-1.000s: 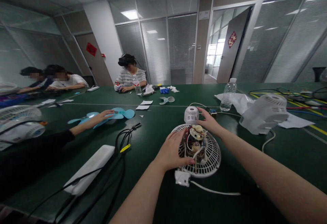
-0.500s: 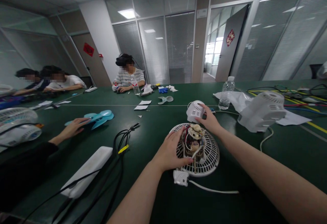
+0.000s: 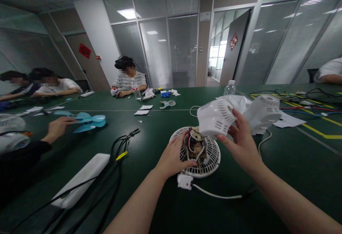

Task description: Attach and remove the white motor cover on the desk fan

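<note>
A round white fan grille [image 3: 213, 162] lies on the green table, with a bare motor and wires [image 3: 197, 146] on top of it. My left hand [image 3: 175, 155] rests at the grille's left side, fingers curved around the motor's edge. In my right hand [image 3: 239, 138] is a white vented plastic cover [image 3: 215, 118], held up above the grille's far right part. A small white box [image 3: 185, 181] with a white cable sits at the grille's near edge.
Behind my right hand stand a white fan base [image 3: 263, 113] and a clear bottle [image 3: 229, 88]. To the left lie a white power strip [image 3: 82, 178] and black cables [image 3: 120, 159]. Another person's hand [image 3: 57, 129] holds blue fan blades [image 3: 89, 120]. People sit farther off.
My right hand has lifted the white cover and brought it nearer and to the right. My left hand stays at the motor. The other person's hand has raised the blue blades.
</note>
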Demonstrator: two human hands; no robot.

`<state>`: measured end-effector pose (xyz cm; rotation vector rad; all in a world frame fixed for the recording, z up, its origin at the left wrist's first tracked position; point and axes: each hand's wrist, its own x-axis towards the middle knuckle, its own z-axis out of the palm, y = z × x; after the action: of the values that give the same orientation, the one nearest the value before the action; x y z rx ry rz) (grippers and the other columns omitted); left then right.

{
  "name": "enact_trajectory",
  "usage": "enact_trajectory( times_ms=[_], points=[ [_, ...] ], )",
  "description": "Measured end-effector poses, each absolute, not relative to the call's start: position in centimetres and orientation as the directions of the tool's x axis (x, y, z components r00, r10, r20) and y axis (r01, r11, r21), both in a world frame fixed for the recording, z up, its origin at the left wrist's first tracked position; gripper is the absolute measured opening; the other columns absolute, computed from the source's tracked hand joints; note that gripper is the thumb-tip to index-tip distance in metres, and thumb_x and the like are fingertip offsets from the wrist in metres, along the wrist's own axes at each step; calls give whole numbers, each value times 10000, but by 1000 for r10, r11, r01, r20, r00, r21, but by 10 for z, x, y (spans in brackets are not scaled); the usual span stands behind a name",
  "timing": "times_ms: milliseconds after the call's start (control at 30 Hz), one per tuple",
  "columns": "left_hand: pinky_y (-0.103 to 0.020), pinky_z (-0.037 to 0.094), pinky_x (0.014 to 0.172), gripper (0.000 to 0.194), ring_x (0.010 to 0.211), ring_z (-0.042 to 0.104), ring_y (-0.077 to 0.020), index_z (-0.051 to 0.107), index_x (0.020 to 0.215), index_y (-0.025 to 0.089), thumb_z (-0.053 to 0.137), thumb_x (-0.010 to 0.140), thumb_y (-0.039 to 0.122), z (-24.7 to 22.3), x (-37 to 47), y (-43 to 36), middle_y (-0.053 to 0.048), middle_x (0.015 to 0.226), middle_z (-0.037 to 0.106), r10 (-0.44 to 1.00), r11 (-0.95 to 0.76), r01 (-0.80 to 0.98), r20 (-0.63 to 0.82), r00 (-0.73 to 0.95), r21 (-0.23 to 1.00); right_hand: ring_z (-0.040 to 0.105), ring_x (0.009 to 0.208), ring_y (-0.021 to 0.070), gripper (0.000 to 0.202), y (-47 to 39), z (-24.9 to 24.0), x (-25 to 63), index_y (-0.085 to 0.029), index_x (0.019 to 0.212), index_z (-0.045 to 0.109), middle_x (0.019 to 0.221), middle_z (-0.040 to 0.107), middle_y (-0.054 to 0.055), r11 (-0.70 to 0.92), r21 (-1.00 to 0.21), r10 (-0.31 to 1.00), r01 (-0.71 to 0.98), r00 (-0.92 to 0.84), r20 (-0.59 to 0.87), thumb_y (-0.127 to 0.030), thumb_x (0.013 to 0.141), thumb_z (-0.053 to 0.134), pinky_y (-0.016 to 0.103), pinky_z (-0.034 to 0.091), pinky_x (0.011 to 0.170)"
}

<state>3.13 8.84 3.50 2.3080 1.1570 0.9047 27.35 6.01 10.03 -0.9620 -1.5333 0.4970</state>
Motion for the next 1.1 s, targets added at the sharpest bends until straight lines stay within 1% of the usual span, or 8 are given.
enact_trajectory(
  times_ms=[200, 267, 333, 467, 567, 733, 967, 1100],
  points=[
    [-555, 254, 1130, 1164, 1373, 322, -354, 96, 1501, 271, 820, 602, 422, 34, 32, 89, -116, 1529, 282, 820, -563, 486, 378, 431, 668, 329, 1368, 338, 870, 58, 73, 271, -415, 1479, 110, 1541, 236, 5, 631, -522, 697, 574, -125, 706, -357, 811, 664, 575, 329, 1115],
    [-559, 256, 1130, 1170, 1371, 326, -356, 67, 1503, 270, 814, 614, 412, 34, 32, 88, -120, 1534, 268, 818, -565, 474, 383, 428, 675, 261, 1400, 345, 881, 57, 67, 271, -407, 1489, 64, 1555, 191, 4, 639, -442, 680, 630, -194, 707, -360, 827, 643, 586, 289, 1132],
    [-552, 272, 1126, 1180, 1357, 350, -355, 37, 1504, 267, 809, 624, 415, 34, 32, 87, -123, 1542, 246, 820, -561, 473, 381, 427, 680, 237, 1409, 348, 881, 55, 63, 268, -393, 1495, 22, 1565, 153, 13, 632, -410, 698, 658, -251, 671, -362, 846, 616, 589, 279, 1134],
    [-549, 299, 1113, 1229, 1330, 387, -359, -33, 1499, 282, 814, 620, 421, 37, 32, 83, -124, 1568, 155, 833, -539, 464, 364, 416, 703, 278, 1393, 350, 874, 52, 58, 261, -386, 1495, -11, 1564, 148, 32, 595, -429, 759, 680, -300, 577, -357, 861, 589, 577, 327, 1111],
    [-559, 271, 1124, 1200, 1361, 331, -370, -11, 1500, 294, 809, 631, 404, 40, 32, 81, -112, 1574, 134, 820, -560, 453, 387, 421, 694, 277, 1393, 351, 877, 51, 55, 258, -395, 1493, -9, 1563, 143, 31, 581, -435, 771, 688, -296, 563, -352, 856, 592, 573, 339, 1105],
    [-536, 208, 1157, 1113, 1420, 210, -340, 43, 1498, 302, 777, 670, 422, 42, 32, 83, -79, 1573, 157, 777, -626, 507, 420, 469, 592, 294, 1382, 360, 886, 53, 54, 258, -386, 1492, -49, 1564, 130, 42, 578, -443, 775, 686, -292, 560, -364, 865, 577, 590, 347, 1091],
    [-528, 240, 1143, 1089, 1405, 251, -329, 79, 1496, 281, 766, 668, 456, 39, 32, 85, -93, 1552, 224, 785, -617, 525, 420, 455, 586, 239, 1413, 339, 869, 57, 48, 259, -363, 1495, -56, 1573, 107, 54, 564, -500, 804, 657, -301, 512, -348, 879, 557, 591, 303, 1112],
    [-551, 260, 1125, 1086, 1385, 292, -335, 113, 1490, 266, 774, 652, 469, 37, 32, 86, -112, 1528, 275, 797, -602, 524, 410, 444, 603, 298, 1394, 311, 857, 60, 46, 261, -362, 1495, -19, 1555, 187, 65, 549, -564, 830, 617, -322, 455, -336, 875, 572, 559, 343, 1101]
  ],
)
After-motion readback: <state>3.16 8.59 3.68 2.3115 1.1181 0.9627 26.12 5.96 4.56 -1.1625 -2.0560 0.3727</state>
